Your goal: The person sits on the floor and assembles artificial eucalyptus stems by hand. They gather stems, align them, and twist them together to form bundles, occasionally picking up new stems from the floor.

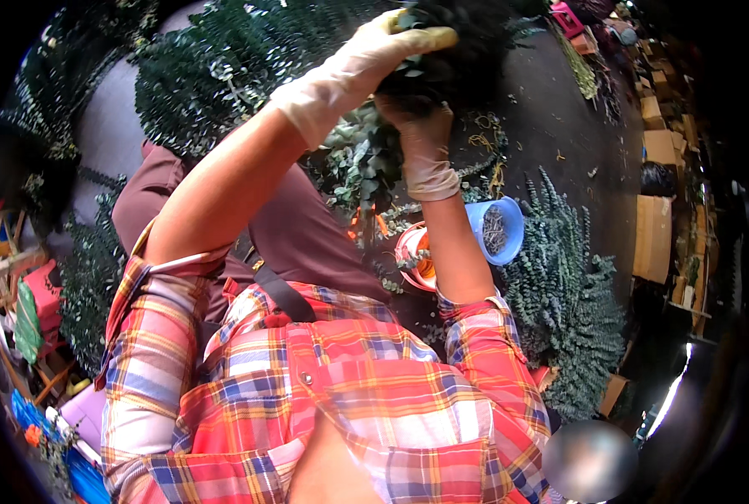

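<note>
Both gloved hands are raised, holding a leafy bunch (366, 160) of grey-green stems. The left hand (383, 50) wraps its fingers over the dark top, and the right hand (421, 126) grips the stems just beneath. It looks light, springy and easily crushed, so best held by the stems

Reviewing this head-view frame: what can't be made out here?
- Left hand fingertips: buried in the dark foliage bunch.
- Right hand fingers: hidden behind the same bunch.
- Blue cup contents: too small to identify.
- Orange-rimmed container: partly covered by the right forearm.
- Lower right: blurred patch.
</note>
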Demonstrator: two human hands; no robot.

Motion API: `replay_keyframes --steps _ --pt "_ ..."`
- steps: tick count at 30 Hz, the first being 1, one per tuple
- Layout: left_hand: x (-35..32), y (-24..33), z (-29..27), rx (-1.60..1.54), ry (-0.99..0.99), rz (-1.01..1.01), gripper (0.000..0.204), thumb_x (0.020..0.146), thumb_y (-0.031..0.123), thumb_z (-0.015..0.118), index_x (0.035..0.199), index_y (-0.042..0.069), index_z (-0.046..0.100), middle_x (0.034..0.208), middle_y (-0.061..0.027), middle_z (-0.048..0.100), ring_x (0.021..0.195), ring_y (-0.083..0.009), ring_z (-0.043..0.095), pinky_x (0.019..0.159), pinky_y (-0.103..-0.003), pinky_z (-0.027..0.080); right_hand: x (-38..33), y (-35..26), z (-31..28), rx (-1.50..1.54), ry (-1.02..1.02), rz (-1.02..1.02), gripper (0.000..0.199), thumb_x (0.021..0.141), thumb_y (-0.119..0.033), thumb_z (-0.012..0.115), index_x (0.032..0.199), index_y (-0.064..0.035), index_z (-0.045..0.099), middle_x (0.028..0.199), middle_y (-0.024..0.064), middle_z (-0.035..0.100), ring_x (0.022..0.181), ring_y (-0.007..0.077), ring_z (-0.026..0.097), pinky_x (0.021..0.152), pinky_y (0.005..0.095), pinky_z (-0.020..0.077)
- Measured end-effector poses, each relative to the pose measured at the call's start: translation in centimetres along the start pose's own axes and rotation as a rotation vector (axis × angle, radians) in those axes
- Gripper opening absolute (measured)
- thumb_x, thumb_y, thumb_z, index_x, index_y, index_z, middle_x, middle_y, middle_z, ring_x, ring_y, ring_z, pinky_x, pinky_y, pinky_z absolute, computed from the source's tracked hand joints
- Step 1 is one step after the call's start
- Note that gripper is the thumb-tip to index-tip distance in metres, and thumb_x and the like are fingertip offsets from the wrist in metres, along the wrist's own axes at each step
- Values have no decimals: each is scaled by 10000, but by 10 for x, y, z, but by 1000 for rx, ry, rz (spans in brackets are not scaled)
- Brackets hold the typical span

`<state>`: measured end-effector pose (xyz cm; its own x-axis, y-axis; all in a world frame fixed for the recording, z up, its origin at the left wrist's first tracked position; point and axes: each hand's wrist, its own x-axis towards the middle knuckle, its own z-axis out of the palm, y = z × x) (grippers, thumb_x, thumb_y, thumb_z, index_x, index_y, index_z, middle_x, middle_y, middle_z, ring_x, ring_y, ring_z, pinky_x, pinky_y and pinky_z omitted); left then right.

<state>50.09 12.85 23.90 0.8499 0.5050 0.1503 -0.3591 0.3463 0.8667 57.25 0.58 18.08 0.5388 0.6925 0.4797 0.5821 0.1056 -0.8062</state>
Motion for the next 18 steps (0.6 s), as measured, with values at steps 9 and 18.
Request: replay_keyframes --steps 9,18 --pt "-42 -63 -95 1249 -604 -704 513 877 388 725 1216 13 638 1009 -73 694 967 -135 618 800 -303 468 -30 -47 -187 507 395 206 536 803 11 670 1326 14 550 1027 48 641 892 150 632 857 348 555" --pt "-27 -43 -123 1014 -517 -880 654 881 429 717 1376 44 532 1131 -46 687 916 -136 647 844 -295 495 -133 -70 -299 830 350 114 764 886 -73 634 1529 -17 225 1023 49 624 939 193 617 943 372 488"
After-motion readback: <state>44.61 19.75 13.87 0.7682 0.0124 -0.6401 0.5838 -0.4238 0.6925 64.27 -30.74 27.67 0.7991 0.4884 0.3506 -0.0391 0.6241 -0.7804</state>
